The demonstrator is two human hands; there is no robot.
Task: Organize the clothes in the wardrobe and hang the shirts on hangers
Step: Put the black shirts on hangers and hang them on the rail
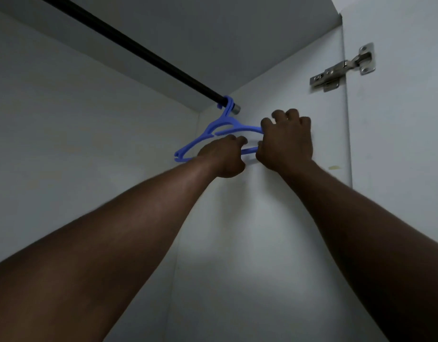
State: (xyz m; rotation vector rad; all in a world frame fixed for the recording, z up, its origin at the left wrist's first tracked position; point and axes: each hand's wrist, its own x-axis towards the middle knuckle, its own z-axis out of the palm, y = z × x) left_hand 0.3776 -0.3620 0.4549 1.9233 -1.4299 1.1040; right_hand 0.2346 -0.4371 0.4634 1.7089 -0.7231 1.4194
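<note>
A blue plastic hanger [214,129] hangs by its hook from the right end of a black rail [129,44] inside a white wardrobe. Both my arms reach up to it. My left hand [224,156] is closed around the hanger's lower bar near its middle. My right hand [287,140] grips the hanger's right end, fingers curled over its upper arm and covering that end. No shirt or other clothing is in view.
The wardrobe's right side panel [274,218] stands just behind my hands. A metal hinge [342,67] joins it to the open door [398,119] at the right. The back wall [64,144] fills the left.
</note>
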